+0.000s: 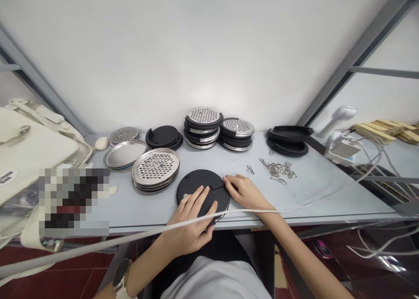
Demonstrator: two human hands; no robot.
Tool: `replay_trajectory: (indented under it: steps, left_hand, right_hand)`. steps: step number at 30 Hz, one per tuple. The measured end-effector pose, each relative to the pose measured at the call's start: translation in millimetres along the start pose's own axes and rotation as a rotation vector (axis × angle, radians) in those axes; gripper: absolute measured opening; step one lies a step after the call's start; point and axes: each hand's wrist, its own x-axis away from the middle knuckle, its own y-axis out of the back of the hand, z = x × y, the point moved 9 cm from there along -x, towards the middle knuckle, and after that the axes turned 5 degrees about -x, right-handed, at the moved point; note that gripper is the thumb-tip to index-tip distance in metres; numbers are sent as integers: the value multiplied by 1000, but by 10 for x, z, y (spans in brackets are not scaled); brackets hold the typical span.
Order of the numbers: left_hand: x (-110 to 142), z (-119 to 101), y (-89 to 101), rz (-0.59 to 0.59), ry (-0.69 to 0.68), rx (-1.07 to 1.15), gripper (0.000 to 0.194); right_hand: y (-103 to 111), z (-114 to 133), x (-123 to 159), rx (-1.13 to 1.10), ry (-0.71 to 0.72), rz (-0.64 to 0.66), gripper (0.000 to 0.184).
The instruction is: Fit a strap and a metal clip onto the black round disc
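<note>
A round black disc [198, 180] lies flat near the table's front edge, with a shiny metal rim showing at its lower right. My left hand [193, 218] rests on it, fingers spread out and holding nothing. At the disc's right edge, my right hand [244, 191] pinches a small metal clip [223, 180], mostly hidden by the fingertips. Farther right lie a single metal clip [250, 170] and a loose pile of metal clips [282, 170]. To the left of the disc is a stack of round perforated metal grater plates [156, 167].
Along the wall stand stacks of graters with black holders [203, 116] [238, 128], black holders [163, 136] [290, 134] and plain metal discs [127, 154]. A white cable [147, 234] crosses in front of my hands. A cream bag [39, 142] sits at left, a white device [342, 148] at right.
</note>
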Motion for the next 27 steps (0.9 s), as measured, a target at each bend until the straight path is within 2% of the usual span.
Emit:
replay_trajectory:
  steps: [7,16,27]
  left_hand:
    - [16,10,-68,22,-3,-40,47]
    - [-3,-26,-25,20,-61,-100,43]
    - [9,-12,-56,37,-46,-96,44]
  right_hand:
    - [-3,-3,-4,-7,-6,8,35]
    - [-32,-25,-2,56,1,31,35]
    - [-16,-17,8,36,3,9,27]
